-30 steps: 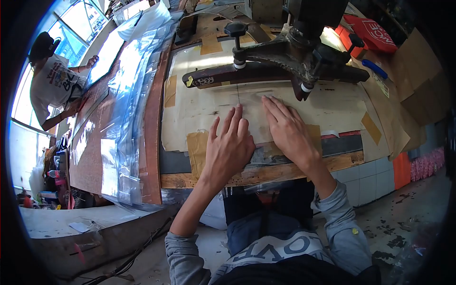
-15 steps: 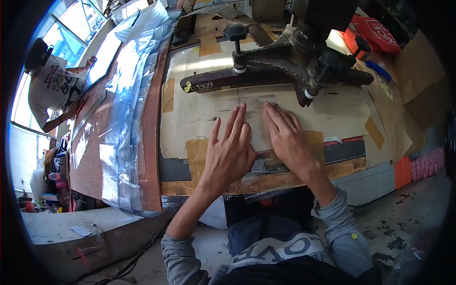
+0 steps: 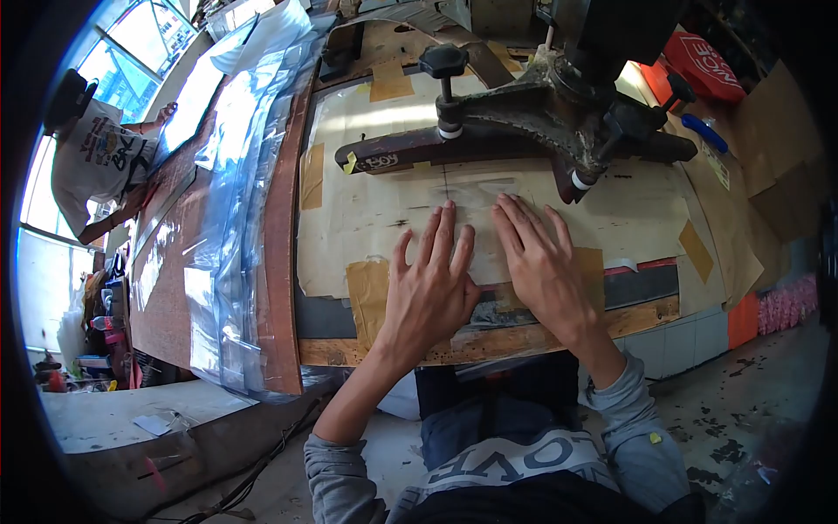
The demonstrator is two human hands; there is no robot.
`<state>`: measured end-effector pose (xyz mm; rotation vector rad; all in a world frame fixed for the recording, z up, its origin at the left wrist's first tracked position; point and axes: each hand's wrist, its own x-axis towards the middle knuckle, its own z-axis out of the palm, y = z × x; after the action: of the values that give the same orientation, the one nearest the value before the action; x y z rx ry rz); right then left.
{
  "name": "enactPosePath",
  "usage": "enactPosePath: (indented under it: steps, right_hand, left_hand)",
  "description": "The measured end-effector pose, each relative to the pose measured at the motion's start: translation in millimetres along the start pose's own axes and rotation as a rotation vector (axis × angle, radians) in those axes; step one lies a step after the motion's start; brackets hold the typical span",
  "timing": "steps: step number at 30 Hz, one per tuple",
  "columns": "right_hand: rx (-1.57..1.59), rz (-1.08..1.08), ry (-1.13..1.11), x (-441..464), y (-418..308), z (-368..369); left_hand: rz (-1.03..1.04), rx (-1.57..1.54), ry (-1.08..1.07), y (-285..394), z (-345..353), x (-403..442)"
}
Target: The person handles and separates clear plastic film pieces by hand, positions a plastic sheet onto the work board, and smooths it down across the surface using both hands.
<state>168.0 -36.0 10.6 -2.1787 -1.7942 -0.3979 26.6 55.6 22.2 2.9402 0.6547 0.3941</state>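
My left hand [image 3: 428, 297] lies palm down with its fingers spread on a pale, stained work surface [image 3: 349, 236]. Beside it my right hand [image 3: 546, 275] rests flat too, its fingers stretched forward. Faint glossy edges of what looks like a clear plastic sheet [image 3: 497, 185] show ahead of my fingertips; its outline is hard to make out. Just beyond the fingers, a long dark press bar [image 3: 489, 148] spans the surface, carried by a cast metal bracket [image 3: 532, 100] with black knobs. Both hands are short of the bar.
Brown tape patches [image 3: 367, 297] hold the surface covering. Long clear plastic sheets [image 3: 231, 218] lie on a reddish board at left, where another person [image 3: 100, 162] works. A blue-handled tool [image 3: 704, 132], a red bag [image 3: 703, 68] and cardboard [image 3: 777, 166] are at right.
Both hands have drawn back slightly from the press bar towards my body, still flat. The whole view has shifted a little.
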Motion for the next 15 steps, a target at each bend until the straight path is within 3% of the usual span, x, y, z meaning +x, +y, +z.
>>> enactPosePath:
  steps: [15]
  right_hand:
    - [0.098, 0.036, -0.080, 5, 7, 0]
  left_hand:
    - [0.007, 0.016, -0.037, -9, -5, 19]
